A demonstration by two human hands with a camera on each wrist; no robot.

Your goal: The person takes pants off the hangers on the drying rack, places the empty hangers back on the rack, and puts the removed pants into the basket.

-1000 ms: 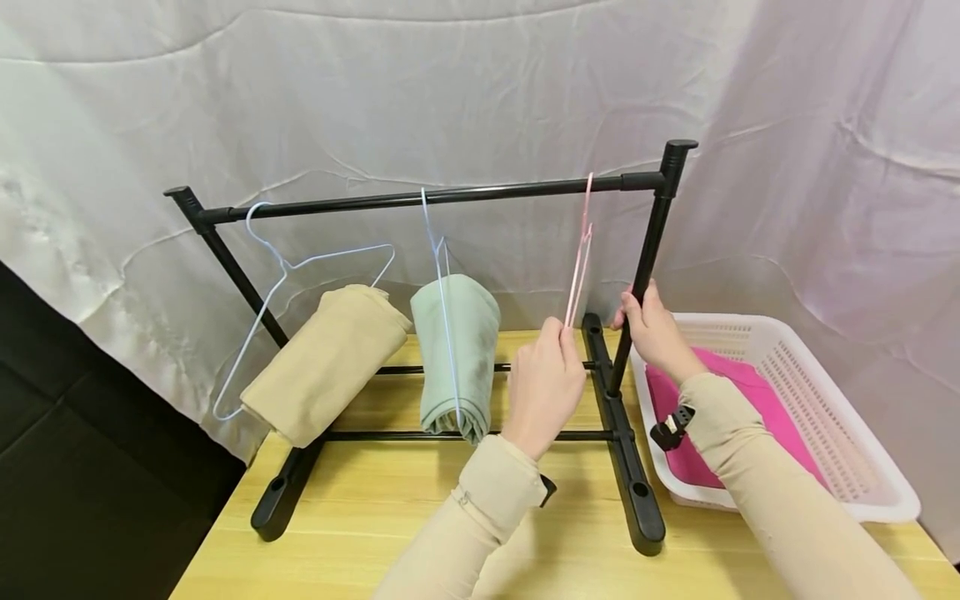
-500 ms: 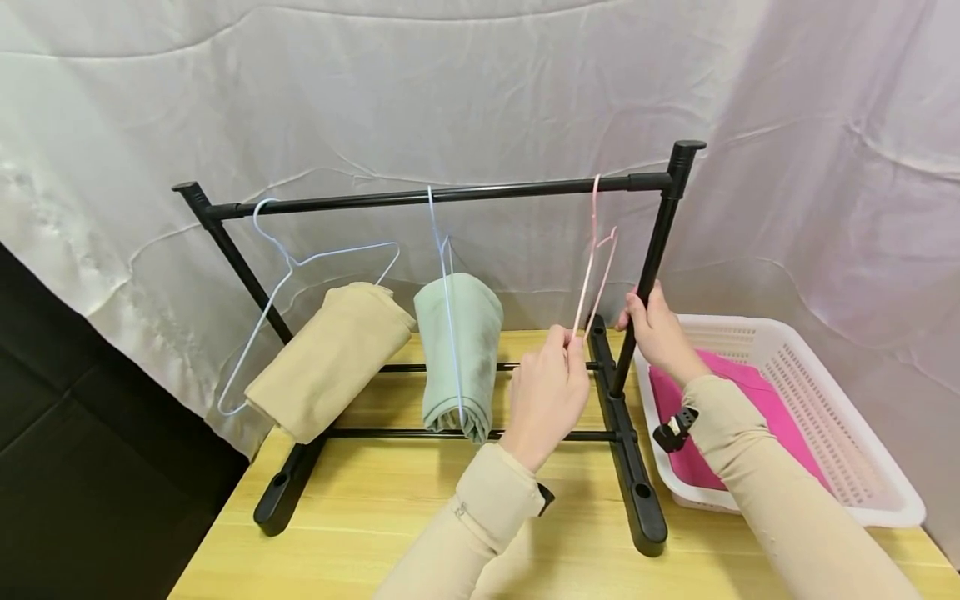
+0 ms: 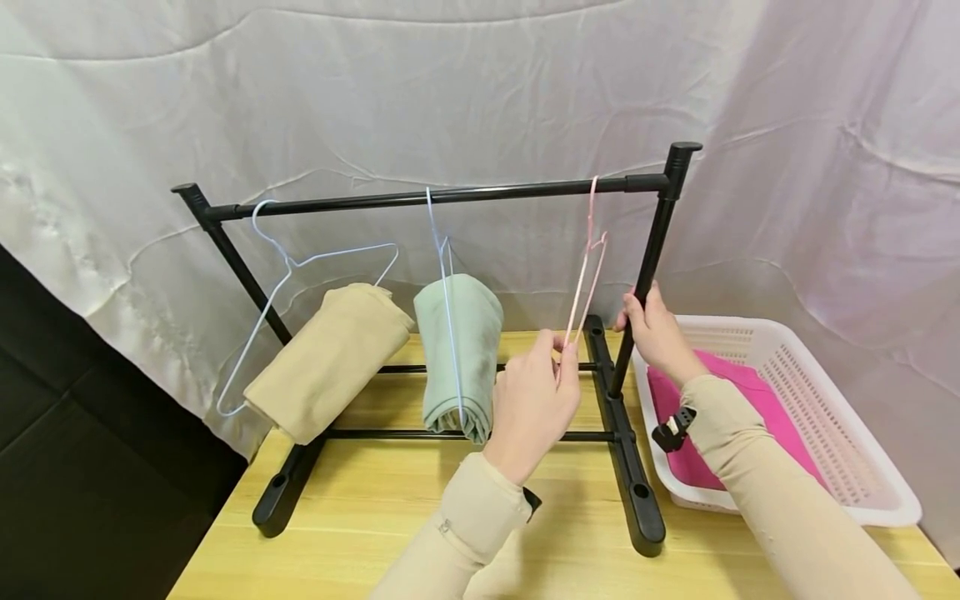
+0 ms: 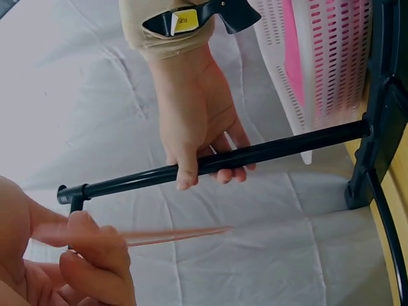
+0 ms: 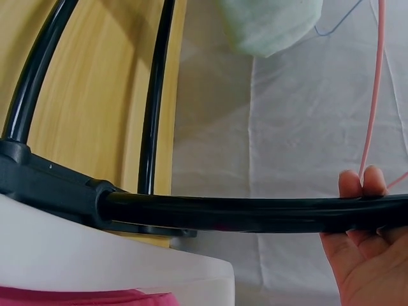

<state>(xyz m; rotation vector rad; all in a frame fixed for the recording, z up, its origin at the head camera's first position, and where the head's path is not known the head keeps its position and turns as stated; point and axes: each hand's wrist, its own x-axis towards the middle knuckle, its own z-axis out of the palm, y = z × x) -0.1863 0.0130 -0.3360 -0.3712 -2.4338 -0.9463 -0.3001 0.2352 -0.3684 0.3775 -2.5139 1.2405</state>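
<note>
Beige cloth (image 3: 327, 364) shows in head view only. Left hand (image 3: 532, 404) pinches pink hanger (image 3: 578, 290); right hand (image 4: 196, 118) curls fingers (image 4: 224, 176) round black post (image 4: 280, 151).

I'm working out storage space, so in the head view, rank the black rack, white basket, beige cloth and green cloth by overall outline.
Largest to smallest:
1. Black rack
2. White basket
3. Beige cloth and green cloth: too alike to rank.

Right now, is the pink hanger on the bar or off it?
On it: the pink hanger hooks over the black bar, while the left fingers hold it lower down.
</note>
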